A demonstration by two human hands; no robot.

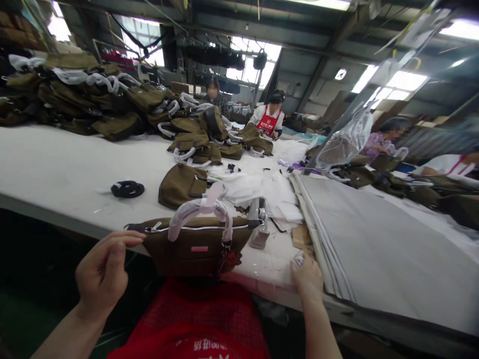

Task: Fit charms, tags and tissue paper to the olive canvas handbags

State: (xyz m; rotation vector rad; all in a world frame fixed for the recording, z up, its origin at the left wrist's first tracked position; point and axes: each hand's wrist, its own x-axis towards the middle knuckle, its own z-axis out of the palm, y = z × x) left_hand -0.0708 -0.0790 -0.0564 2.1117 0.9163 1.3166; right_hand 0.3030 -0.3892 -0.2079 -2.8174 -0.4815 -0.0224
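Observation:
An olive-brown handbag (164,254) stands upright at the table's near edge in front of me. Its silver zipper is closed, its handles (183,217) are wrapped in pale film, and a reddish charm (230,258) hangs at the right handle. My left hand (105,271) is at the bag's left end, index finger stretched to its corner and thumb apart from it. On the table to the right, my right hand (309,276) pinches a small white printed piece (299,258), partly hidden by the fingers, beside some brown card (301,236).
Another olive bag (181,184) lies just behind, with a coil of black strap (127,189) to its left. White sheets (250,188) and a grey metal object (259,234) lie nearby. Layered sheeting (389,239) covers the right side. Bags are piled (82,94) at the back; several people work beyond.

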